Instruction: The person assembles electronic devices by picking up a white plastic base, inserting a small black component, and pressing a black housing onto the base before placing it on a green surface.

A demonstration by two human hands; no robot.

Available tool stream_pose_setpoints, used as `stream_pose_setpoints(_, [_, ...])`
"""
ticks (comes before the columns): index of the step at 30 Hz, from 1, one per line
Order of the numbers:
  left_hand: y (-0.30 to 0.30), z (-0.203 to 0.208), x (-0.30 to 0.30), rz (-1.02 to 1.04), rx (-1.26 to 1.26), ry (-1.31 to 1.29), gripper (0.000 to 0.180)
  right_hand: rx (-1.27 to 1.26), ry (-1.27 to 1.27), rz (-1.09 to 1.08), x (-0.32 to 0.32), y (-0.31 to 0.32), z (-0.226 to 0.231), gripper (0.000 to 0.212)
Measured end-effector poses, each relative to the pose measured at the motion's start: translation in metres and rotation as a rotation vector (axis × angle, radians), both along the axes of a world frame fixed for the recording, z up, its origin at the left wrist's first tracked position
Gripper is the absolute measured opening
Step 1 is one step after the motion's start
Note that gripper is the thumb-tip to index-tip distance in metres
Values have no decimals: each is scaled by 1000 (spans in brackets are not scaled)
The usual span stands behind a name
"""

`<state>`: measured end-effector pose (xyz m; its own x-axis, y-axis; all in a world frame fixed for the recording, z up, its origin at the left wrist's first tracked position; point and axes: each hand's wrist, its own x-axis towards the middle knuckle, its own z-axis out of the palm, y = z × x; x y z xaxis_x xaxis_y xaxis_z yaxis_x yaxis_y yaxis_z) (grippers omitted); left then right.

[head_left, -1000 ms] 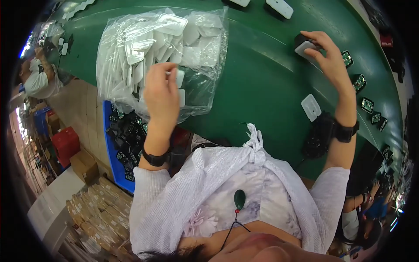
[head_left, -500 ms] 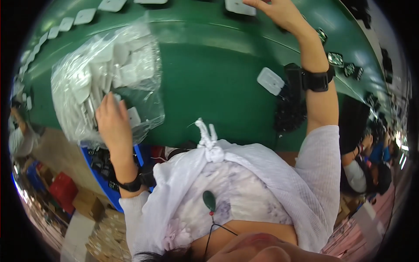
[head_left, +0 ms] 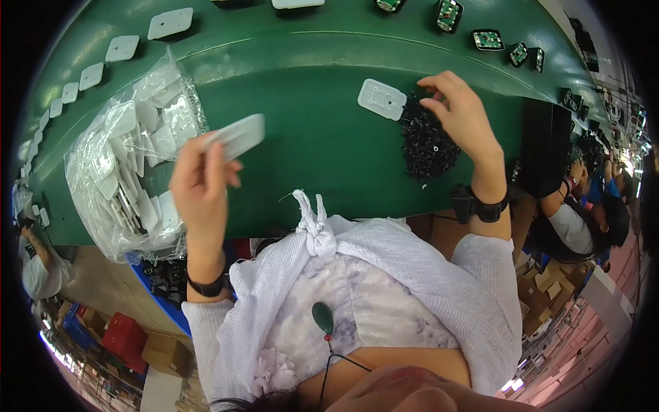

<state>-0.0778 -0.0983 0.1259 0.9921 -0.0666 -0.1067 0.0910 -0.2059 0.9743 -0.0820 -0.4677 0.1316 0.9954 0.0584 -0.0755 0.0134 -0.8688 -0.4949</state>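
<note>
My left hand grips a white plastic cover, a rounded rectangle blurred by motion, just right of a clear plastic bag full of similar covers. My right hand hovers at the upper right edge of a heap of tiny black parts. Its thumb and forefinger are apart, and I see nothing between them. Touching the heap's upper left side, another white cover lies flat with small holes in it.
White covers line the far left of the green table. Green circuit boards in black housings stretch along the far right. A black box stands at the right, near a co-worker. A blue crate sits below the bag.
My left hand has come out of the bag with a white cover and moved right. My right hand has left the cover at the far edge and come back to the black parts.
</note>
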Motion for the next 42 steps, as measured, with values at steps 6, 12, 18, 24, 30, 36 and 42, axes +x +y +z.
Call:
stream_pose_setpoints(6, [-66,-21,9,-236,-140,-12,12,147,-40,-47,-15,15,-15,14])
stream_pose_setpoints(12, [-83,-28,13,-345,-152,-10,12,28,-157,15,-18,16,-16,13])
stream_pose_setpoints(18, [-79,-38,16,-305,-204,50,12,-43,-264,12,-20,23,-21,14])
stream_pose_setpoints(24, [-76,-43,18,-302,-192,37,12,-91,-305,-39,-27,20,-32,12])
stream_pose_setpoints(30, [-74,-42,19,-299,-224,41,12,195,-222,-189,-27,21,-23,9])
stream_pose_setpoints(36, [-73,-41,15,-300,-191,20,13,863,-54,-284,-19,42,-17,21])
stream_pose_setpoints(42, [-77,-29,16,-259,-342,121,19,987,75,-154,-9,69,-10,18])
